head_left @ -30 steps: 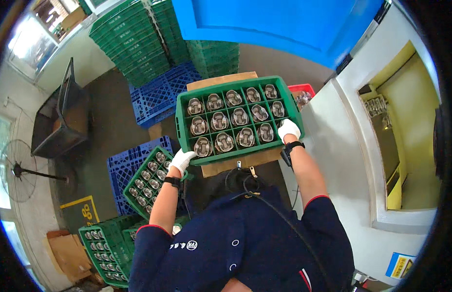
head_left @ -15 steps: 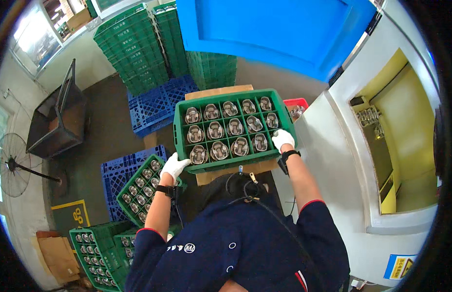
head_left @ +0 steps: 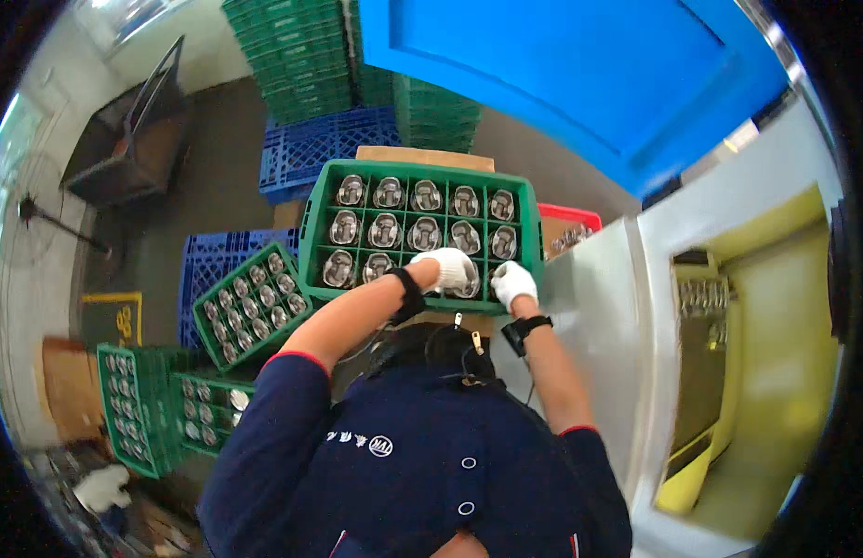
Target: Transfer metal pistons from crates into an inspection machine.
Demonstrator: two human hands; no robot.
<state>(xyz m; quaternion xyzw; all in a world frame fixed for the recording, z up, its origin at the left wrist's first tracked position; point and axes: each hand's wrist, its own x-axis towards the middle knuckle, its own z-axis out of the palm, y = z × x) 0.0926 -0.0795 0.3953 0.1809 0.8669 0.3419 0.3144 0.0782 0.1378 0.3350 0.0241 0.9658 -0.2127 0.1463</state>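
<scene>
A green divided crate (head_left: pixel 311 295) holds rows of metal pistons (head_left: pixel 426 195), mostly one to a compartment. My left hand (head_left: pixel 450 270), in a white glove, reaches across the front row. Its fingers are closed on a piston (head_left: pixel 470 282) at the front edge, right of the middle. The other white-gloved hand, my right hand (head_left: pixel 513 282), is over the front right corner compartment with its fingers curled in. What those fingers grip is hidden.
A second green crate (head_left: pixel 224 363) of pistons lies at an angle on a blue pallet (head_left: pixel 197 270) to the left. Stacked green crates (head_left: pixel 297 65) rise behind. A blue panel (head_left: pixel 562 56) hangs at the far right, above a pale machine (head_left: pixel 599 307) with an opening. A red bin (head_left: pixel 590 221) stands beside it.
My left hand has left the crate's front left corner and moved right onto a piston. My right hand has shifted from the right rim to the front right compartment. The view has shifted.
</scene>
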